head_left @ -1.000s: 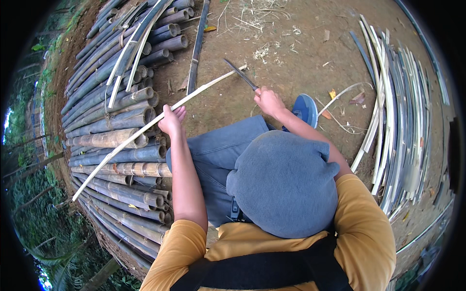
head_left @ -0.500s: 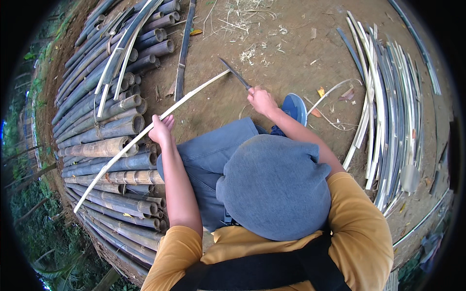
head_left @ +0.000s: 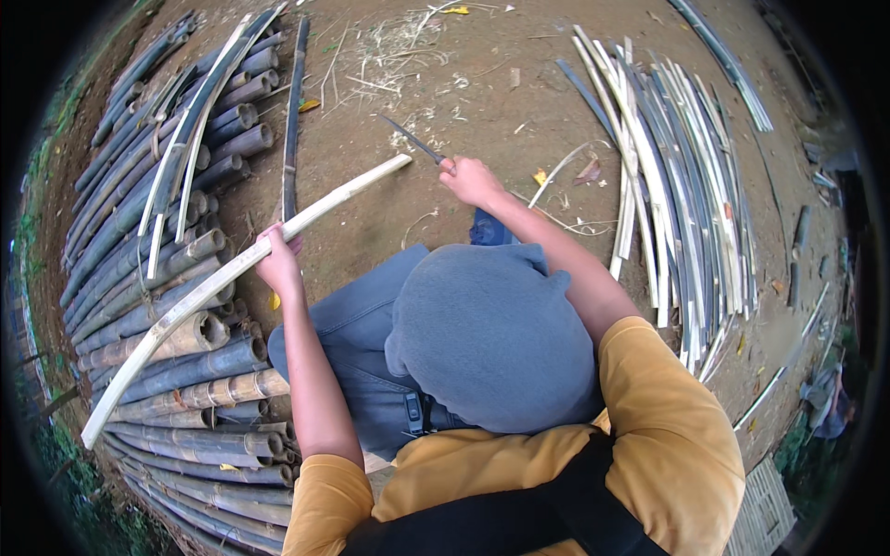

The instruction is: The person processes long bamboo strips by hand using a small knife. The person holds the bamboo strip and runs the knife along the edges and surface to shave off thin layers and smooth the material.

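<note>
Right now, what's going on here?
A seated person holds a long pale strip in the left hand and a knife in the right hand. The blade is near the strip's far end, seemingly not touching it. Bamboo poles are stacked at left, split strips lie at right, and shavings are scattered on the ground ahead.

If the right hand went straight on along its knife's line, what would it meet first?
The right hand would likely come first to a thin pale strip on the ground, just short of the dark bamboo pole; depth is unclear, so the knife might pass above both.
</note>
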`<state>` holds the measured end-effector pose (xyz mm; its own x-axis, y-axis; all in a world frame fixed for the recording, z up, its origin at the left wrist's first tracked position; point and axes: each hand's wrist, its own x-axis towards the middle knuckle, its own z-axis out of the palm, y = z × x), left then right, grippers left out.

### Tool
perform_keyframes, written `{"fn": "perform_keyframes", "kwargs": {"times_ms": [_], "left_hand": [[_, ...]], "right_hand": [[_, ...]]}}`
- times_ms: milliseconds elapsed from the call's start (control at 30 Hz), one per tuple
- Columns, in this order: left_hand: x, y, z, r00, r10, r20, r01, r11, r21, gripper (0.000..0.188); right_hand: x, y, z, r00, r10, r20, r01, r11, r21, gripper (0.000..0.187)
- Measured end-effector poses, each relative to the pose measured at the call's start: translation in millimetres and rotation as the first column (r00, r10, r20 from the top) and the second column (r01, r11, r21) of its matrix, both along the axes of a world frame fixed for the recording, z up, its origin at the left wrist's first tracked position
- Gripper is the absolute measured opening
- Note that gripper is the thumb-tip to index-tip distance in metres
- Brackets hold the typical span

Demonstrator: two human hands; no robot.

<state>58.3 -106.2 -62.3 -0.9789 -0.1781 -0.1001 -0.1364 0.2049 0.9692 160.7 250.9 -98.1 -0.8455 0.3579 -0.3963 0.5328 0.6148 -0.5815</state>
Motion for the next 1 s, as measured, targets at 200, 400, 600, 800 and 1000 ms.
{"fn": "perform_keyframes", "kwargs": {"times_ms": [200, 400, 600, 800, 1000], "left_hand": [[7, 62, 18, 0.937, -0.341, -0.077, 0.345, 0.937, 0.047, 0.023], [18, 106, 61, 0.865, -0.477, -0.156, 0.478, 0.878, -0.035, 0.023], [7, 136, 82, 0.782, -0.59, -0.2, 0.58, 0.807, -0.11, 0.022], [-4, 163, 85, 0.696, -0.693, -0.187, 0.604, 0.706, -0.37, 0.022], [5, 158, 73, 0.672, -0.728, -0.131, 0.591, 0.635, -0.498, 0.024]], "right_hand": [[21, 36, 24, 0.989, -0.146, -0.034, 0.146, 0.989, 0.015, 0.036], [50, 63, 33, 0.977, -0.212, -0.031, 0.212, 0.977, 0.01, 0.037], [67, 84, 26, 0.965, -0.256, -0.05, 0.258, 0.964, 0.056, 0.036], [90, 126, 1, 0.952, -0.307, 0.0, 0.305, 0.945, 0.118, 0.044], [81, 122, -3, 0.971, -0.237, 0.042, 0.236, 0.971, 0.034, 0.04]]}}
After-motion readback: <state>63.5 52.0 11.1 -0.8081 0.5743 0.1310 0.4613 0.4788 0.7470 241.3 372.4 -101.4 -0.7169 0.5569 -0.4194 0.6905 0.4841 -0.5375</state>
